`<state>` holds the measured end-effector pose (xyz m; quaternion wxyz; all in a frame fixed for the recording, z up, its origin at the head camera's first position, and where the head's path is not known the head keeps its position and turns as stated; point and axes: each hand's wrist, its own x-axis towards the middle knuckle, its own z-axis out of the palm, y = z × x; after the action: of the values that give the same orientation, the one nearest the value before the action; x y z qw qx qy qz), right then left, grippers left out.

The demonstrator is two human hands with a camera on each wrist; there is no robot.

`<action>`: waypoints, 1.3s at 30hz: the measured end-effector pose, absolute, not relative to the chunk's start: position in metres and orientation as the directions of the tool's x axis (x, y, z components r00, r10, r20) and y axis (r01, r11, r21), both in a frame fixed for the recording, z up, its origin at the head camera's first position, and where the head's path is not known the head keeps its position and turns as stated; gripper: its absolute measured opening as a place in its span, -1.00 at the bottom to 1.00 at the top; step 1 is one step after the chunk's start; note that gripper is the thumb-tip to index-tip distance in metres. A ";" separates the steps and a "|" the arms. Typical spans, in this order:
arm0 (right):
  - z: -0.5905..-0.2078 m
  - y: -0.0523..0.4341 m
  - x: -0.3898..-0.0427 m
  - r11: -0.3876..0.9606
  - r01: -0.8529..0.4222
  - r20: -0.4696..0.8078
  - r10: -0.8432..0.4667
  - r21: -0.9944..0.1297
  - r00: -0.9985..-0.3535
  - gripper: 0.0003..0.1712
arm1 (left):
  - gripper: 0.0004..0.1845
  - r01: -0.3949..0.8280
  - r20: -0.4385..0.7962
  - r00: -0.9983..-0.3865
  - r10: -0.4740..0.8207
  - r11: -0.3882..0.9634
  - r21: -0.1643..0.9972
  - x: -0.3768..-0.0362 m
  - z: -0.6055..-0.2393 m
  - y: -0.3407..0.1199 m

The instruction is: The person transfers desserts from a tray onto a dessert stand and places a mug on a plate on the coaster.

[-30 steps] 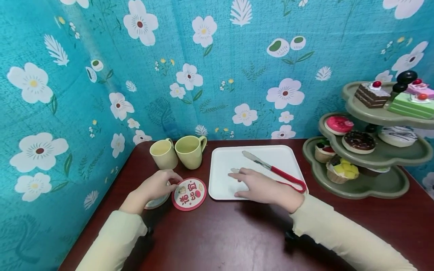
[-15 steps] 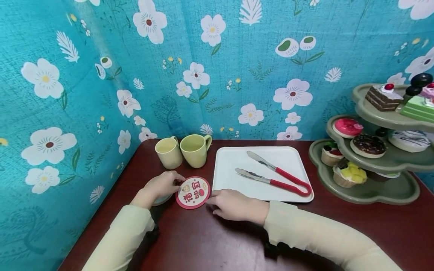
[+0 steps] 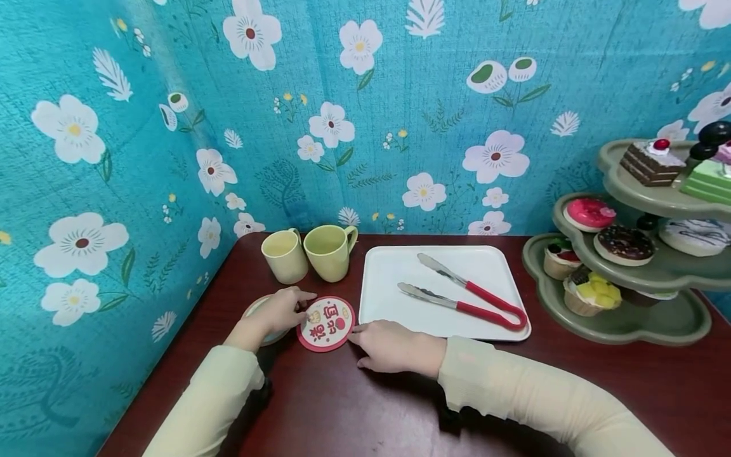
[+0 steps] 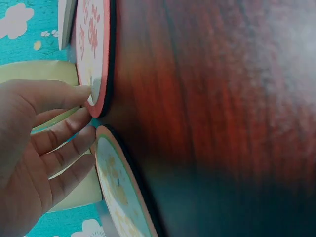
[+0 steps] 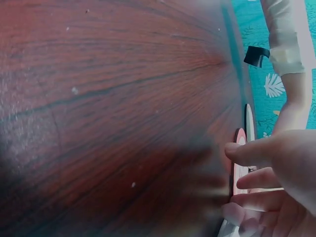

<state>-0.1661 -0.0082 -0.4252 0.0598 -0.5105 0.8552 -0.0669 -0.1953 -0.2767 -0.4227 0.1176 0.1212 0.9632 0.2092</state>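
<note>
A round red-rimmed coaster (image 3: 327, 324) with printed characters lies flat on the dark red table (image 3: 354, 406). My left hand (image 3: 281, 309) rests at its left side, fingertips touching its face and edge. The left wrist view shows those fingers (image 4: 79, 114) against the red coaster (image 4: 95, 54), just above a second, green-rimmed coaster (image 4: 118, 190). Part of that second coaster (image 3: 253, 306) shows beside my left hand. My right hand (image 3: 384, 344) lies on the table with its fingertips at the red coaster's right edge (image 5: 239, 163).
Two pale yellow-green mugs (image 3: 284, 255) (image 3: 330, 252) stand behind the coasters. To their right, a white tray (image 3: 388, 266) carries red-handled tongs (image 3: 457, 305). A three-tier stand (image 3: 622, 327) of toy cakes and donuts fills the far right. Floral cloth walls close off the left and back.
My right hand left the tray and came down to the red coaster's right edge. The coaster has turned a little between my hands, and more of the second coaster shows.
</note>
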 end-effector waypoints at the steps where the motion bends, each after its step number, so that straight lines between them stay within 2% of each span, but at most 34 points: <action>1: -0.425 -0.007 -0.166 0.469 -0.864 -0.042 -0.882 -0.181 -0.470 -0.44 | -0.53 0.184 -0.176 -0.943 0.283 0.882 0.433 -0.195 -0.423 -0.277; 11: -0.422 0.010 -0.164 0.442 -0.866 -0.122 -0.897 -0.236 -0.424 -0.34 | -0.56 0.189 -0.188 -0.937 0.293 0.883 0.430 -0.189 -0.424 -0.271; 25: -0.423 0.027 -0.163 0.382 -0.878 -0.118 -0.924 -0.289 -0.363 -0.39 | -0.43 0.168 -0.252 -0.924 0.288 0.897 0.409 -0.170 -0.416 -0.256; 39: -0.422 0.043 -0.159 0.328 -0.900 -0.102 -0.945 -0.288 -0.312 -0.40 | -0.34 0.138 -0.305 -0.910 0.280 0.899 0.415 -0.159 -0.410 -0.246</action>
<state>-0.1593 0.0429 -0.4221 0.1266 -0.5728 0.8049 -0.0891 -0.1587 -0.2457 -0.4102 0.1818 0.1091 0.9573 0.1962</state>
